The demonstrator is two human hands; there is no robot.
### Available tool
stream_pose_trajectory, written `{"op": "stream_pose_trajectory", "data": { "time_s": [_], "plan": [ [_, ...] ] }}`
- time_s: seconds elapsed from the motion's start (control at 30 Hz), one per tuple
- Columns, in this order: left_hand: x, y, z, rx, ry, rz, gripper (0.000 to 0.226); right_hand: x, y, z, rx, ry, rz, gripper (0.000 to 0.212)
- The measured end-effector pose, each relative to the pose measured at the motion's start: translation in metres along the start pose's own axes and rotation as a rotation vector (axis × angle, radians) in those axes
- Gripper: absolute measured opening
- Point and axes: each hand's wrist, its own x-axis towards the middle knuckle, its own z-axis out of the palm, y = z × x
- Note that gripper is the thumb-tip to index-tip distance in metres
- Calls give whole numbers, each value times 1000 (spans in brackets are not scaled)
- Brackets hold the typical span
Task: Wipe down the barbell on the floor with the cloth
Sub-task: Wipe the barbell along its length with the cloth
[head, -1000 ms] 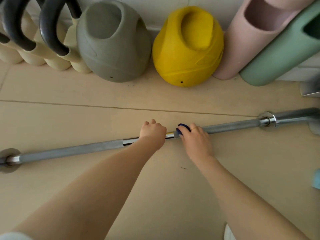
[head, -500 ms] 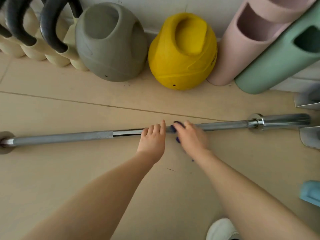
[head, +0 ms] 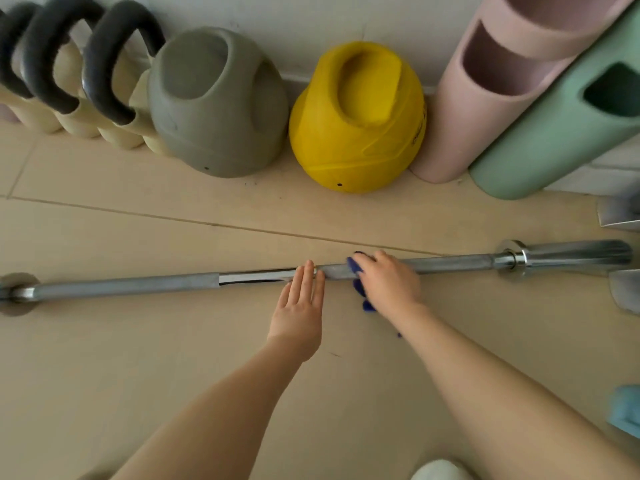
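Observation:
A long steel barbell (head: 138, 284) lies on the beige floor and runs from the left edge to the right. My right hand (head: 389, 282) is closed over a dark blue cloth (head: 356, 271) and presses it onto the bar a little right of the middle. Only bits of the cloth show at my fingers and under my palm. My left hand (head: 299, 311) lies flat with straight fingers just left of it, and its fingertips touch the smooth shiny part of the bar.
Along the wall stand cream kettlebells with black handles (head: 100, 67), a grey kettlebell (head: 218, 105), a yellow kettlebell (head: 356, 119), a pink roller (head: 460, 109) and a green roller (head: 554, 133). A light blue object (head: 627, 414) sits at the right edge.
My left hand has let go of the bar and flattened, fingertips now resting on it. My right hand with the cloth has slid slightly right along the bar. The view has shifted.

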Motion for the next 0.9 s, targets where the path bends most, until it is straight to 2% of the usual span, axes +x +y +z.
{"op": "stream_pose_trajectory", "data": {
  "time_s": [0.1, 0.17, 0.27, 0.37, 0.43, 0.5, 0.57, 0.6, 0.67, 0.73, 0.83, 0.9],
  "plan": [
    [3, -1, -7, 26, -43, 3, 75, -3, 56, -8, 103, 57, 310, 17],
    [8, 1, -15, 46, -59, -16, 75, -6, 66, -6, 146, 131, 399, 18],
    [15, 9, -23, 54, -62, -88, 76, -9, 43, 10, 93, 249, 252, 19],
    [22, 25, -27, -10, -27, -194, 79, -8, 45, 14, 112, 247, 48, 22],
    [28, 35, -28, -53, 7, -142, 82, -3, 70, 6, 66, 311, 47, 21],
    [31, 43, -28, -10, -2, -19, 80, 1, 101, -2, 87, 335, 244, 19],
    [34, 45, -30, 17, -23, 10, 77, 8, 128, -5, 147, 308, 473, 22],
    [35, 45, -30, 27, -27, 4, 77, 12, 134, -5, 154, 305, 518, 24],
    [37, 46, -32, 39, -44, 0, 78, 16, 125, -4, 132, 320, 490, 22],
    [38, 48, -33, 40, -53, -3, 80, 13, 102, 3, 101, 346, 306, 16],
    [41, 45, -34, 15, -64, 3, 80, 4, 101, 10, -13, 308, 77, 23],
    [43, 39, -37, 3, -78, 21, 79, 8, 126, 7, -74, 366, 135, 19]
  ]
}}
